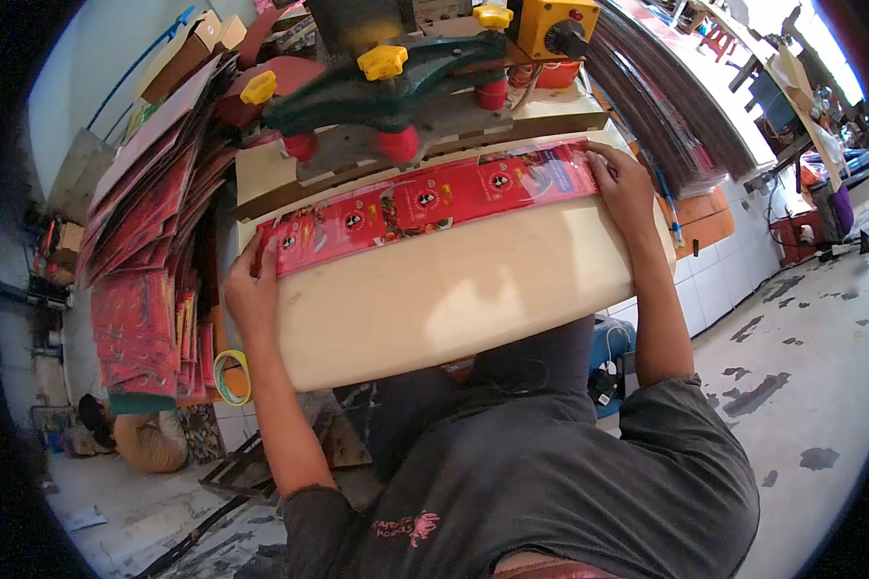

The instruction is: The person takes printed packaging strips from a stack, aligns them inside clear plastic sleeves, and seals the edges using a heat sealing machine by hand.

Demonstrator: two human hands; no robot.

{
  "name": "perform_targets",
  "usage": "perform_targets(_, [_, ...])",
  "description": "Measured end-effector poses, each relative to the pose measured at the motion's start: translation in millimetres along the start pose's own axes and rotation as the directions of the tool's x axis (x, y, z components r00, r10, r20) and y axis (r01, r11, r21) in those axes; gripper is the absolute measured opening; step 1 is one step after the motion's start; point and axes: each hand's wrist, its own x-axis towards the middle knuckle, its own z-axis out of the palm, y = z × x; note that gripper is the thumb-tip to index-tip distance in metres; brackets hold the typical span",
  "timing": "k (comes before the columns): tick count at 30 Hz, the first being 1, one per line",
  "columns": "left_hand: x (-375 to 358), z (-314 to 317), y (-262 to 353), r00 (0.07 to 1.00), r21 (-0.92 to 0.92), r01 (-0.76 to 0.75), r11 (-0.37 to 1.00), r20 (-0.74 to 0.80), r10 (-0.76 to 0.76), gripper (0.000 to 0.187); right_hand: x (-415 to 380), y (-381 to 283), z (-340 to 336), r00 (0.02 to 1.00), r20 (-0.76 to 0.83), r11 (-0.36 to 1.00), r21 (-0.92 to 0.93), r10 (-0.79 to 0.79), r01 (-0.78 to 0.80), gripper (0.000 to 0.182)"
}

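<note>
A long red printed sheet [425, 201] with repeated round logos and food pictures lies across the back of a cream board [434, 289]. Its glossy surface looks like plastic. At its left end my left hand [252, 291] is closed on the edge, thumb on the near side. My right hand [621, 183] pinches the opposite end, fingers over the far corner. Just behind the sheet stands a press with a dark green arm [377, 96], red feet [397, 143] and yellow knobs [382, 62]. Parts of my fingers are hidden behind the sheet's ends.
Stacks of red printed sheets [140, 328] rise at the left, beside a yellow tape roll [232, 376]. A dark stack of sheets [661, 106] stands at the right. A yellow control box [557, 29] with a black knob sits behind. Another person [150, 439] is low at the left.
</note>
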Motion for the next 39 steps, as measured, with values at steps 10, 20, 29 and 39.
perform_targets(10, [2,-5,1,0.989,-0.213,0.132,0.968,-0.035,-0.142,0.046,-3,-17,-10,0.997,-0.009,0.949,0.307,0.083,-0.076,0.029])
perform_targets(20, [-19,-24,11,0.969,-0.384,0.160,0.909,-0.116,-0.219,0.055,-15,-13,-37,0.972,0.232,0.997,0.062,0.027,-0.042,0.044])
perform_targets(29, [-97,-15,37,0.931,-0.787,0.108,0.607,-0.133,-0.339,0.039,-31,-85,-63,0.988,0.072,0.991,0.008,-0.135,0.135,0.026])
perform_targets(39, [-96,-18,43,0.995,-0.835,0.043,0.549,-0.017,-0.103,0.042,-42,-256,29,0.597,0.316,0.668,0.473,-0.737,0.574,0.028])
